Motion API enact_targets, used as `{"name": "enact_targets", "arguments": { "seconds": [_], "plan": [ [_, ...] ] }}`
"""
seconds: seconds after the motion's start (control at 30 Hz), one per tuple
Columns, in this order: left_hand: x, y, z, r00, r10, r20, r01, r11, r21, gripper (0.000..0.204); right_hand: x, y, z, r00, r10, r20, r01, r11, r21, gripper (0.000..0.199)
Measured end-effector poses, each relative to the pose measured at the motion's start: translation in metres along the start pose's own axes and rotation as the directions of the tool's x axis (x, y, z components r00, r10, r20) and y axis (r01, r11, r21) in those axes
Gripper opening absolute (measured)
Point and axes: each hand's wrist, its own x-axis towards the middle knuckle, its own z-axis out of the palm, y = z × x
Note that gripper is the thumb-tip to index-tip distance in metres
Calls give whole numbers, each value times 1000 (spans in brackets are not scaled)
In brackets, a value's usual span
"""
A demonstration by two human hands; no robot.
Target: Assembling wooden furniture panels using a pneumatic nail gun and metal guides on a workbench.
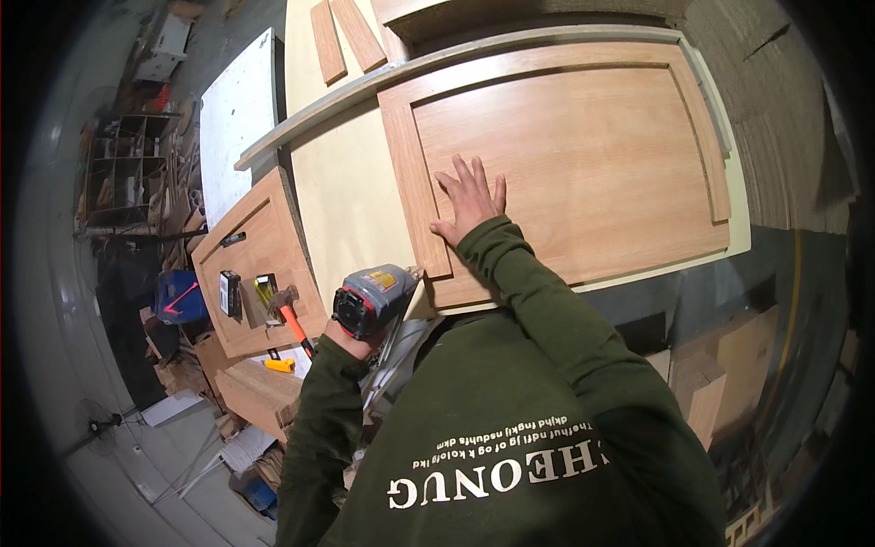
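Observation:
A light wood panel door (583, 155) with a raised frame lies on the worktable, below a long wooden strip (342, 100). My right hand (469, 202) rests open on it, fingers spread, near the frame's left side. In my left hand (354, 343) is a grey and black nail gun (375, 294), its handle mostly hidden behind its body. The gun's nose points right, at the door's lower left corner where two frame pieces meet. Whether the tip touches the wood I cannot tell.
Left of the gun, another framed panel (246, 314) holds a hammer (293, 319) with an orange handle, two small boxes and a small dark tool. A yellow tool (280, 365) lies close by. Loose wood strips (328, 44) lie at the far side, near a white board (239, 114).

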Motion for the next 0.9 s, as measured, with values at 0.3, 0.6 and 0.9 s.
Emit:
{"name": "enact_targets", "arguments": {
  "seconds": [0.3,0.6,0.9],
  "plan": [
    [20,-31,-18,757,-413,-507,460,887,-36,41,-9,8,8,994,-93,-64,88,994,-70,70],
    [90,22,-66,794,-129,-593,302,932,201,41,-92,77,-61,997,-78,-10,75,978,-195,63],
    [361,94,-126,769,186,-611,96,912,399,63,-165,159,-56,937,100,-335,-1,959,284,51]
  ]
}}
